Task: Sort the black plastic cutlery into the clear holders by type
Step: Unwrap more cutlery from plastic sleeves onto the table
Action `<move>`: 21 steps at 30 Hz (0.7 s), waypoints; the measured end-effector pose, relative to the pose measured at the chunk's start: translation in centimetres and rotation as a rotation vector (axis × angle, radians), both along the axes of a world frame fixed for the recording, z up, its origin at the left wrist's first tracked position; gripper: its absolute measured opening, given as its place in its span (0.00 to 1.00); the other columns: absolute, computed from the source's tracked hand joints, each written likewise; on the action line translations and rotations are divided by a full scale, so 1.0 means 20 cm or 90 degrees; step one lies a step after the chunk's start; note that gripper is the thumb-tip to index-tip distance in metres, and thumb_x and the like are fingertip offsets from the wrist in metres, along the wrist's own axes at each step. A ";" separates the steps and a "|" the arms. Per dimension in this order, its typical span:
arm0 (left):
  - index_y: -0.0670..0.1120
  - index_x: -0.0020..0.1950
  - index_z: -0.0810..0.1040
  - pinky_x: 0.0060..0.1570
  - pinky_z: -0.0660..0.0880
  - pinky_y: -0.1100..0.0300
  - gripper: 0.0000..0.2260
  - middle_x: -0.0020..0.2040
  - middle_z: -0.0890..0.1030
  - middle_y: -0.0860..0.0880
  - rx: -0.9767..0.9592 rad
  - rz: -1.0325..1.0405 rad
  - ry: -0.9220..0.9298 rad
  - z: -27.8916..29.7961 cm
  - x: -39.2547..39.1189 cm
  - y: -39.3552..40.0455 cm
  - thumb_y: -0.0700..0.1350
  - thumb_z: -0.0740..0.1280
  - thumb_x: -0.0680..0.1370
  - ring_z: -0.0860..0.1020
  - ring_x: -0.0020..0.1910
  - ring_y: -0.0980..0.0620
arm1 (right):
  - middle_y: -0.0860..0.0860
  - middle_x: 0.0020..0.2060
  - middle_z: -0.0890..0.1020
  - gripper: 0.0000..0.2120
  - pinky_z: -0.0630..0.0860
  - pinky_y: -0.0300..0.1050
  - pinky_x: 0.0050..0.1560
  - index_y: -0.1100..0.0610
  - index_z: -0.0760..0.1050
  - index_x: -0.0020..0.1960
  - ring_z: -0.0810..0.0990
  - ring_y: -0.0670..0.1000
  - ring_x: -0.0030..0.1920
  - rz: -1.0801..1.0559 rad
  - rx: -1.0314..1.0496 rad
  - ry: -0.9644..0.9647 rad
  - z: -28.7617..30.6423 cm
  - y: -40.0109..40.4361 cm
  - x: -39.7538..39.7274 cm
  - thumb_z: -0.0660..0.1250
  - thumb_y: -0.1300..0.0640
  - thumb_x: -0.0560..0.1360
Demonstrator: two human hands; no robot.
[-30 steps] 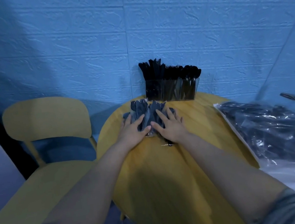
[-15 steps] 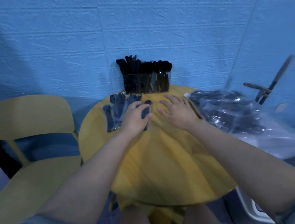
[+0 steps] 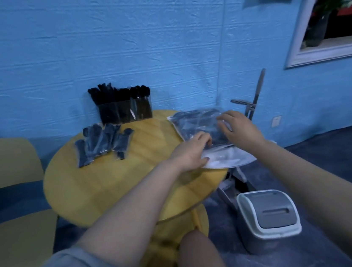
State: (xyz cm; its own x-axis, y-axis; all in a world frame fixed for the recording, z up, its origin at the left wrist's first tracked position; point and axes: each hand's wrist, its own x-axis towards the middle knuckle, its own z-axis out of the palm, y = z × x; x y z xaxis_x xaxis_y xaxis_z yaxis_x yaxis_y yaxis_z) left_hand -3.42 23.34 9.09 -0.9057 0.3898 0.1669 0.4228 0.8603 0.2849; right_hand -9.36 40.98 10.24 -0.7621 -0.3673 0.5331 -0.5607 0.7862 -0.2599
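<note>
A clear plastic bag (image 3: 194,124) full of black cutlery lies on the right side of the round yellow table (image 3: 115,185). My left hand (image 3: 189,153) grips the bag's near edge, thumb on the white flap. My right hand (image 3: 240,128) lies on top of the bag with its fingers curled into the plastic. A pile of wrapped black cutlery (image 3: 103,142) rests on the table's left side, apart from both hands. The clear holders (image 3: 123,109), packed with black cutlery, stand at the table's back edge against the wall.
A yellow chair (image 3: 8,198) stands left of the table. A grey lidded bin (image 3: 269,217) sits on the floor at the right, below the bag. A metal stand (image 3: 253,101) leans by the blue wall. My knee (image 3: 199,257) shows under the table.
Both hands left the wrapped cutlery pile and moved right onto the plastic bag. The view swung to the right, so the bin and window came into sight.
</note>
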 end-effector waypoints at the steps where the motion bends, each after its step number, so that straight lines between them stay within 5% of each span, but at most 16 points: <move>1: 0.47 0.58 0.68 0.47 0.73 0.50 0.13 0.61 0.69 0.49 -0.009 0.000 0.009 0.01 -0.01 0.01 0.40 0.66 0.75 0.75 0.52 0.45 | 0.58 0.53 0.79 0.11 0.71 0.52 0.54 0.63 0.78 0.57 0.75 0.61 0.55 0.017 -0.007 0.018 0.00 0.04 0.02 0.61 0.59 0.80; 4: 0.53 0.46 0.69 0.44 0.73 0.49 0.14 0.60 0.71 0.52 0.046 0.021 0.067 0.06 -0.03 0.02 0.33 0.60 0.74 0.76 0.48 0.45 | 0.56 0.43 0.80 0.12 0.72 0.46 0.44 0.62 0.79 0.50 0.77 0.56 0.45 0.068 -0.010 0.088 -0.02 0.12 0.14 0.59 0.58 0.77; 7: 0.54 0.39 0.73 0.39 0.66 0.59 0.16 0.66 0.70 0.56 0.025 0.037 0.095 0.10 -0.04 0.04 0.32 0.60 0.75 0.74 0.44 0.52 | 0.53 0.34 0.79 0.13 0.68 0.42 0.35 0.59 0.77 0.43 0.77 0.55 0.35 0.099 0.036 0.081 -0.10 0.14 0.24 0.56 0.54 0.73; 9: 0.52 0.51 0.80 0.39 0.66 0.59 0.18 0.70 0.67 0.56 -0.036 0.053 0.085 0.12 -0.05 0.07 0.32 0.58 0.77 0.74 0.46 0.52 | 0.54 0.38 0.81 0.11 0.71 0.46 0.36 0.60 0.78 0.46 0.79 0.57 0.38 0.102 0.100 0.003 -0.18 0.14 0.23 0.58 0.57 0.74; 12: 0.51 0.71 0.70 0.38 0.69 0.57 0.24 0.73 0.63 0.56 -0.092 0.088 0.089 0.13 -0.07 0.10 0.33 0.55 0.79 0.76 0.53 0.48 | 0.58 0.55 0.80 0.12 0.73 0.50 0.49 0.61 0.76 0.60 0.78 0.59 0.54 0.060 0.148 -0.100 -0.25 0.09 0.15 0.60 0.60 0.79; 15: 0.53 0.74 0.65 0.38 0.71 0.56 0.25 0.75 0.59 0.57 -0.101 0.102 0.091 0.12 -0.08 0.11 0.34 0.56 0.79 0.76 0.54 0.48 | 0.58 0.60 0.77 0.15 0.69 0.49 0.59 0.62 0.74 0.64 0.73 0.59 0.61 0.023 0.144 -0.083 -0.28 0.03 0.06 0.62 0.61 0.78; 19: 0.55 0.75 0.63 0.41 0.74 0.55 0.28 0.76 0.56 0.57 -0.108 0.091 0.093 0.12 -0.09 0.07 0.33 0.57 0.78 0.74 0.58 0.49 | 0.58 0.54 0.80 0.17 0.72 0.53 0.54 0.60 0.79 0.56 0.76 0.60 0.55 -0.033 0.232 0.030 -0.29 -0.02 -0.03 0.72 0.54 0.71; 21: 0.55 0.74 0.63 0.40 0.72 0.56 0.27 0.76 0.56 0.57 -0.104 0.089 0.091 0.13 -0.09 0.06 0.34 0.58 0.79 0.73 0.60 0.50 | 0.57 0.59 0.77 0.20 0.70 0.53 0.59 0.59 0.76 0.60 0.75 0.60 0.59 -0.042 0.259 0.037 -0.29 -0.05 -0.07 0.71 0.50 0.72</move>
